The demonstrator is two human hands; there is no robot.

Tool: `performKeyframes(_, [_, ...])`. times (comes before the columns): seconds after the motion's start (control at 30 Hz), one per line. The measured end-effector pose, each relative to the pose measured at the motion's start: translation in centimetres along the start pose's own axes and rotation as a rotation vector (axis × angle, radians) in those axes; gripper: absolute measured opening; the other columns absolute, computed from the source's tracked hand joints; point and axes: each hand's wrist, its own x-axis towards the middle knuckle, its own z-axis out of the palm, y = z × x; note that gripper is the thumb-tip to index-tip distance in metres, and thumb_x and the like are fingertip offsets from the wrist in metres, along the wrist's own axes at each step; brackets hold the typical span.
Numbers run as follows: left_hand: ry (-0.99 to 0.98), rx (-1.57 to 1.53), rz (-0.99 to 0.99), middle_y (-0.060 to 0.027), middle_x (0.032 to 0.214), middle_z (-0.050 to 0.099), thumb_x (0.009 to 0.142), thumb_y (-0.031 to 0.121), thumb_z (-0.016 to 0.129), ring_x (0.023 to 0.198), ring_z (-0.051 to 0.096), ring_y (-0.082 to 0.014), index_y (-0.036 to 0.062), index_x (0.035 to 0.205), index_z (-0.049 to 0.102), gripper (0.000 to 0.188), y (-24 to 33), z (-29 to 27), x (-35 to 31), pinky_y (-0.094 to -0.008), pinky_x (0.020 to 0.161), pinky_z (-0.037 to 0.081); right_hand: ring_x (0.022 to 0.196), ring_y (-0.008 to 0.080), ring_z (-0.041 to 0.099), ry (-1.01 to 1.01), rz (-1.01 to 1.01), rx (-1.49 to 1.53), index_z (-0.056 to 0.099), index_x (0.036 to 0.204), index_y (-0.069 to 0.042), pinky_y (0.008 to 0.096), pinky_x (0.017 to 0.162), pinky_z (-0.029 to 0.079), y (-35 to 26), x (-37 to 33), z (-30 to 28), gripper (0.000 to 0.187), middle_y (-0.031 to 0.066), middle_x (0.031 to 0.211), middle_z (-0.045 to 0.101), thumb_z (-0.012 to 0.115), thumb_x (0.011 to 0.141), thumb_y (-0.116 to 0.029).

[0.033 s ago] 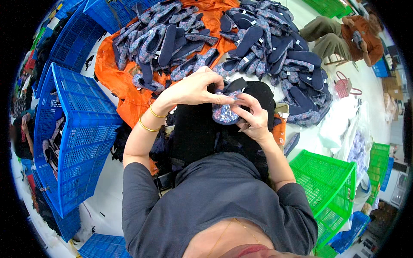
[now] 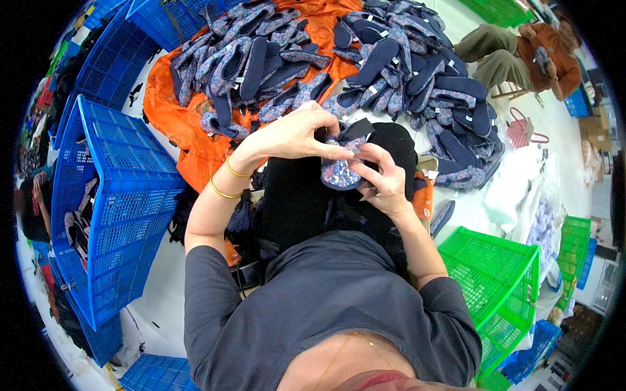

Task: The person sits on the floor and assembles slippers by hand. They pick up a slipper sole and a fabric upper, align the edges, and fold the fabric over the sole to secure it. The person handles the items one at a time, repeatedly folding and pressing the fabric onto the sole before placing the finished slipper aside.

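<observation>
A small blue floral fabric slipper [image 2: 340, 173] is held above my lap, its rounded end toward me. My left hand [image 2: 301, 135] curls over its left side, thumb reaching across the top. From the right, my right hand [image 2: 386, 177] pinches the slipper's edge, fingertips close to my left thumb. A dark strip [image 2: 356, 130] sticks out at the slipper's far end. What lies between the fingertips is too small to make out. Just beyond my knees, many matching slippers with navy soles [image 2: 378, 62] lie heaped, some on an orange cloth [image 2: 166, 111].
Blue plastic crates [image 2: 134, 215] stand on my left, one holding dark pieces. At my right is a green crate [image 2: 489, 267]. White plastic bags [image 2: 515, 189] and a red-and-white handbag [image 2: 518, 130] lie farther right. A seated person [image 2: 544, 58] holds a slipper at the far right.
</observation>
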Motion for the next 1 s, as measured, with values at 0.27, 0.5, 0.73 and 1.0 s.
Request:
performKeyframes(0.27, [-0.223, -0.758, 0.001, 0.0023, 0.096, 0.059, 0.081, 0.013, 0.075, 0.09, 0.052, -0.008, 0.0037, 0.1, 0.062, 0.026, -2.5, 2.3, 0.5, -0.0252, 0.083, 0.042, 0.095, 0.0183, 0.064, -0.064, 0.36, 0.568, 0.064, 0.112, -0.007, 0.0283, 0.077, 0.053, -1.0, -0.1, -1.7, 0.045, 0.0108, 0.125, 0.058, 0.076, 0.069, -0.001])
performKeyframes(0.5, [-0.045, -0.861, 0.082, 0.002, 0.096, 0.06, 0.081, 0.009, 0.073, 0.088, 0.052, -0.0062, 0.0043, 0.105, 0.059, 0.028, -1.2, 3.3, -0.1, -0.0231, 0.081, 0.041, 0.079, 0.0058, 0.056, -0.107, 0.608, 0.814, 0.054, 0.128, -0.002, 0.0207, 0.072, 0.046, 0.3, 2.5, -2.0, 0.051, 0.0067, 0.121, 0.059, 0.073, 0.08, -0.005])
performKeyframes(0.73, [0.274, -0.095, 0.181, -0.0031, 0.089, 0.066, 0.077, 0.007, 0.071, 0.08, 0.057, -0.0173, 0.0098, 0.106, 0.071, 0.029, 0.7, 2.3, -1.5, -0.0297, 0.077, 0.045, 0.071, 0.0102, 0.05, -0.093, 0.477, 0.273, 0.056, 0.121, -0.001, 0.024, 0.066, 0.045, 0.4, 3.4, -2.7, 0.05, 0.0058, 0.106, 0.055, 0.077, 0.08, -0.019])
performKeyframes(1.0, [0.517, 0.316, 0.351, -0.0044, 0.088, 0.066, 0.07, 0.0, 0.063, 0.086, 0.064, -0.0247, 0.0091, 0.09, 0.071, 0.024, 1.6, 1.4, -2.3, -0.0335, 0.075, 0.052, 0.08, 0.0134, 0.06, -0.192, 0.44, 0.343, 0.059, 0.113, 0.0, 0.0247, 0.071, 0.049, -0.7, 4.0, -3.7, 0.036, 0.007, 0.093, 0.06, 0.073, 0.082, -0.014])
